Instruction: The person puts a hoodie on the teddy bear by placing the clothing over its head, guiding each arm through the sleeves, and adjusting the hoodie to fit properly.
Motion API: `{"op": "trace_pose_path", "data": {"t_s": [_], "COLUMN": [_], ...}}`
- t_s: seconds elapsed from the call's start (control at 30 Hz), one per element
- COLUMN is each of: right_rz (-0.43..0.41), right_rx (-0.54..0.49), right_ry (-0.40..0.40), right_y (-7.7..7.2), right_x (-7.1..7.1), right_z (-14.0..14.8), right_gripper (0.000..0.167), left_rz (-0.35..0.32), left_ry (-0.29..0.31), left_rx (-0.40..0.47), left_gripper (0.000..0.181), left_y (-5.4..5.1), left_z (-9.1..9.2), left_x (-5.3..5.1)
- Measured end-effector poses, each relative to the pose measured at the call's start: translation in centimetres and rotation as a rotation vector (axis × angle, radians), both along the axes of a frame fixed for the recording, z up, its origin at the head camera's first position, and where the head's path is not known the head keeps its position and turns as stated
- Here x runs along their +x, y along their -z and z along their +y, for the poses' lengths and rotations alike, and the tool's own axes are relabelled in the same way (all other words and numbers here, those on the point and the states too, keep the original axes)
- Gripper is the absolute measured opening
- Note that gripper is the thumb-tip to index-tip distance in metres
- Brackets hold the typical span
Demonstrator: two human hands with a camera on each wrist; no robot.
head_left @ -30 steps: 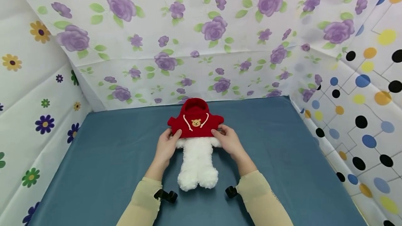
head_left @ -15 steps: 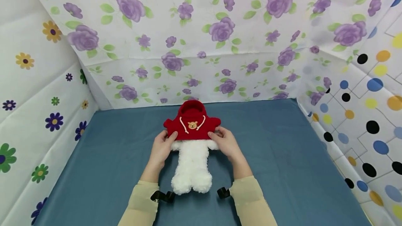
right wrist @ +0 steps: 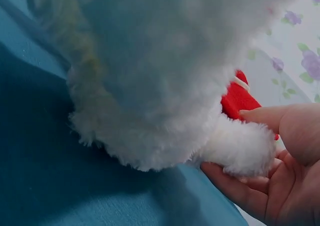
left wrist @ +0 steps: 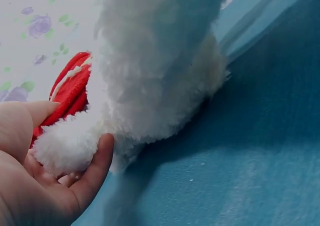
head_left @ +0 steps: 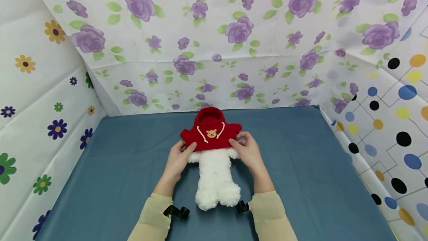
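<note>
A white fluffy plush body (head_left: 215, 174) lies on the blue cloth with its legs toward the person. Over its upper end is a small red hoodie (head_left: 217, 142) with white cords and a bear-face patch; no head shows in the hood. My left hand (head_left: 176, 159) pinches the hoodie's lower left edge, thumb on top. At the lower right edge my right hand (head_left: 250, 153) does the same. In the left wrist view, my fingers lie under one plush arm (left wrist: 67, 143); in the right wrist view, the other arm (right wrist: 240, 148) rests over my fingers.
Blue cloth (head_left: 133, 174) covers the surface. Behind it hangs a white sheet with purple flowers (head_left: 240, 58); a flowered sheet (head_left: 40, 122) stands at the left and a dotted one (head_left: 394, 133) at the right. Black straps (head_left: 177, 212) circle both wrists.
The head view has shifted slightly. Both hands keep their hold on the hoodie's lower edge, and the hoodie and plush lie much as before.
</note>
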State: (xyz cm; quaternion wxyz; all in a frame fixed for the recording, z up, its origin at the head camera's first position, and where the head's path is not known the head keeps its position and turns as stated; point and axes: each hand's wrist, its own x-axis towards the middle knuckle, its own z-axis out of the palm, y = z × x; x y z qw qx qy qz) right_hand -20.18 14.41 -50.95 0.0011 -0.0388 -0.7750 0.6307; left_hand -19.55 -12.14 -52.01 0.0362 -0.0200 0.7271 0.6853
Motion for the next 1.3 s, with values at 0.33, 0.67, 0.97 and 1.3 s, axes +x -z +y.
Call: {"op": "trace_pose_path", "data": {"t_s": [0.33, 0.67, 0.97, 1.3], "right_rz": [0.101, 0.231, 0.271, 0.229], "right_rx": [0.047, 0.16, 0.234, 0.359], "right_ry": [0.004, -0.041, -0.145, -0.139], "right_y": [0.3, 0.1, -0.8, -0.3], "right_x": [-0.2, 0.0, 0.1, 0.2], "right_z": [0.9, 1.9, 2.1, 1.8], "right_gripper": [0.027, 0.025, 0.025, 0.039], "left_rz": [0.044, 0.246, 0.367, 0.322], "left_ry": [-0.052, -0.176, -0.106, 0.048], "left_rx": [-0.035, -0.006, -0.126, -0.19], "left_gripper": [0.033, 0.036, 0.016, 0.027], "left_y": [-0.3, -1.1, -1.7, -1.7], "left_z": [0.1, -0.6, -0.9, -2.0], "left_x": [0.0, 0.0, 0.0, 0.0]}}
